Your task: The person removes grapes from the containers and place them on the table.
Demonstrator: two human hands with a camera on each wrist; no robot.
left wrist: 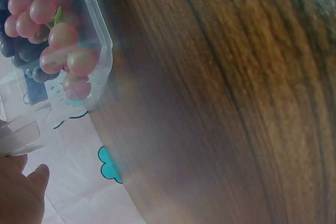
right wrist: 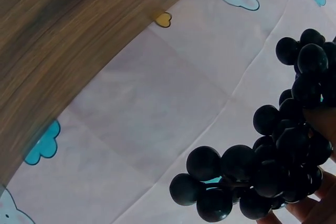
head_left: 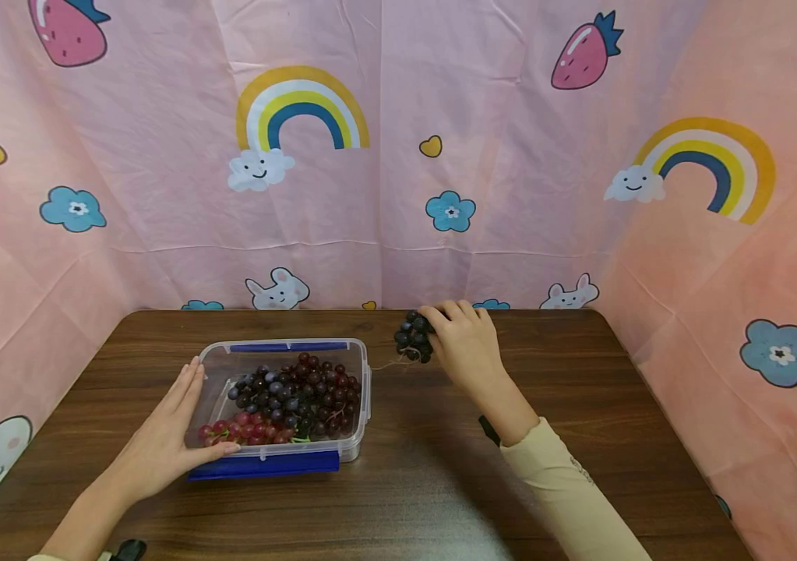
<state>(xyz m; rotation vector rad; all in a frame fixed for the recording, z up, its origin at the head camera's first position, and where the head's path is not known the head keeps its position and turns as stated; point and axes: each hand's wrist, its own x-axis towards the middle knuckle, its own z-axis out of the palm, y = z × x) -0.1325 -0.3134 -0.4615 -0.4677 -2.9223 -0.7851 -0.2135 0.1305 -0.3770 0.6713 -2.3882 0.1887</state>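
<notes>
Nearest us is the cream sleeve on the right arm, reaching in over the near edge of the wooden table towards its far edge. At its end we see the right hand with fingers and thumb curled round a bunch of black grapes, right of the middle of the far edge; in the right wrist view the bunch shows mostly against the pink cloth. A thin brown strand runs from beside the bunch towards the container; we cannot tell whether it is joined to either.

The clear plastic container sits left of the table's middle, between the far left corner and the near edge, with a blue clip folded outward along its near side and another blue clip at its far side. Inside, we find red grapes along the near wall, blue-black grapes in the middle and dark purple grapes towards the right wall. The left hand is spread wide and grasps nothing: its straight fingers touch the container's left side and its thumb rests at the near rim.

The cloth, printed with rainbows, strawberries, flowers and rabbits, hangs behind the far edge and along both side edges.
</notes>
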